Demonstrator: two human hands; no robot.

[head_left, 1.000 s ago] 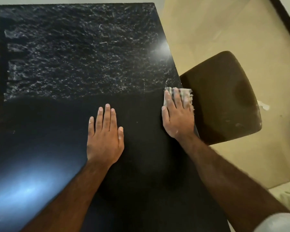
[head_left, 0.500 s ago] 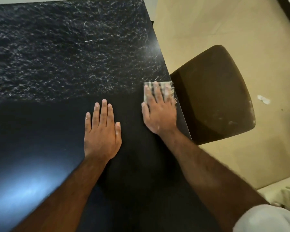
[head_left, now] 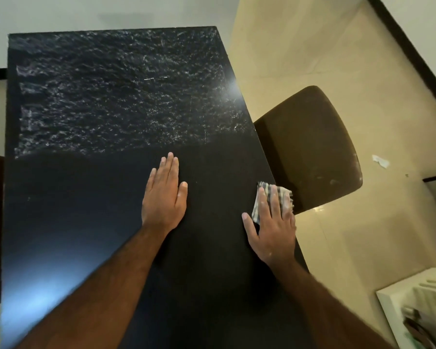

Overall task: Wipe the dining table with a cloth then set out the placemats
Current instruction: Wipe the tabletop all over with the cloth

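Just beside cloth (head_left: pixel 275 197): brown chair (head_left: pixel 310 147)

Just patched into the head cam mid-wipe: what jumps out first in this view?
The far half of the glossy black rectangular dining table is mottled with whitish smears, while the near half looks dark and clean. The right hand presses a striped grey-and-white cloth flat at the table's right edge, and the left hand lies flat mid-table. A brown padded chair sits just beyond that right edge.
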